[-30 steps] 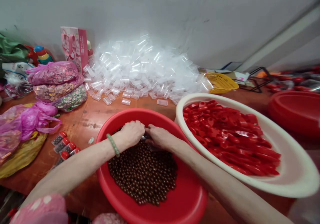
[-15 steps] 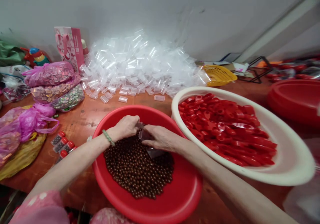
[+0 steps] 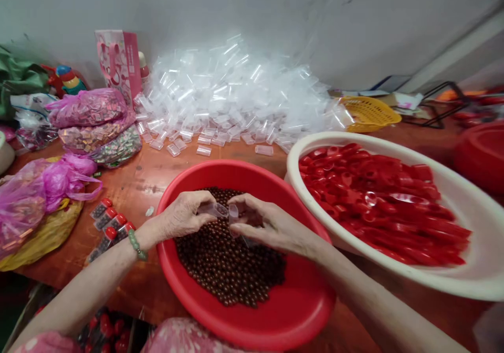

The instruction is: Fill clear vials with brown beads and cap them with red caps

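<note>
Looking down from the head camera, what's in the middle of the frame?

A wide red plastic basin (image 3: 244, 177) on the orange-brown desk (image 3: 145, 185), heaped with small brown beads (image 3: 228, 264). Both hands are above them.

And the hands?

The left hand (image 3: 183, 215), a green bead bracelet (image 3: 136, 245) on its wrist, has its fingers (image 3: 200, 198) closed on a clear plastic tube (image 3: 214, 210). The right hand (image 3: 271, 222) has its fingers (image 3: 252, 201) curled and pinching a small clear piece (image 3: 234, 212) at the tube's end. I can't tell whether that piece is part of the tube. Both are above the beads, inside the basin's rim.

What's to the right?

A large white basin (image 3: 334, 137) just beside the red one, full of red plastic caps (image 3: 378, 195). Another red basin (image 3: 482, 156) sits at the right edge.

Further back?

A big pile of clear tubes (image 3: 236, 91) spreads along the wall at top centre, with a yellow basket (image 3: 370, 114) at its right. At the left are pink bags of foil-wrapped pieces (image 3: 86, 107), and red-capped filled tubes (image 3: 106, 227) lie on the desk near the basin.
</note>
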Demonstrator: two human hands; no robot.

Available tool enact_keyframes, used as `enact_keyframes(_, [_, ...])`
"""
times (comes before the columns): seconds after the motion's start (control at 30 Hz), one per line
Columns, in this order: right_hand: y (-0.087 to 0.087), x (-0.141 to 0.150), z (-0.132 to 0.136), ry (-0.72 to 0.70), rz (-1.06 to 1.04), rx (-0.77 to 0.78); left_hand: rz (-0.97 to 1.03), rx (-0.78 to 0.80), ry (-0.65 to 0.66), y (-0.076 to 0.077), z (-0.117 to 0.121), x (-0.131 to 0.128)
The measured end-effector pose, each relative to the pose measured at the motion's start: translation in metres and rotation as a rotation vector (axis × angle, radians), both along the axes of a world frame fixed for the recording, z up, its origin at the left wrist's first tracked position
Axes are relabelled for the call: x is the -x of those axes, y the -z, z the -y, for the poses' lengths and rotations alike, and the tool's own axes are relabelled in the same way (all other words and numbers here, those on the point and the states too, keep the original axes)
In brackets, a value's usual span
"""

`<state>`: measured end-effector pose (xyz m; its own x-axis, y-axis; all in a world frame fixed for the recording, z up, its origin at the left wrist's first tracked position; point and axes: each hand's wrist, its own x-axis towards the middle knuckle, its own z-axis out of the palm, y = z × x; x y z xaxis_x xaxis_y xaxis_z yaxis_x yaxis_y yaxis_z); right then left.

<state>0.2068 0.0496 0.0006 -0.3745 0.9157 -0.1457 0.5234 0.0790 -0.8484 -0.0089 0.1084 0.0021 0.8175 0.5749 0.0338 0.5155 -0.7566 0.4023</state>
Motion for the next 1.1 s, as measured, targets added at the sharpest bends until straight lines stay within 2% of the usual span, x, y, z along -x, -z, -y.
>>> enact_keyframes(0.23, [0.037,0.014,-0.049,0.183,0.405,0.139,-0.337,-0.182,0.005,0.025,-0.012,-0.016])
enact_keyframes(0.37, [0.051,0.011,-0.061,0.218,0.572,0.183,-0.463,-0.209,0.061,0.033,-0.008,-0.023])
enact_keyframes(0.5, [0.053,0.006,-0.058,0.166,0.577,0.244,-0.55,-0.199,0.11,0.027,-0.004,-0.023])
enact_keyframes(0.63, [0.054,0.005,-0.051,0.107,0.532,0.319,-0.608,-0.164,0.111,0.018,-0.009,-0.027])
enact_keyframes(0.8, [0.053,0.015,-0.04,0.015,0.515,0.415,-0.629,-0.095,0.198,0.022,-0.011,-0.031])
enact_keyframes(0.93, [0.053,0.021,-0.028,-0.055,0.503,0.478,-0.621,0.002,0.328,0.027,0.007,-0.031])
enact_keyframes(1.1, [0.055,0.026,-0.014,-0.168,0.463,0.65,-0.612,0.17,0.459,0.026,0.038,-0.029])
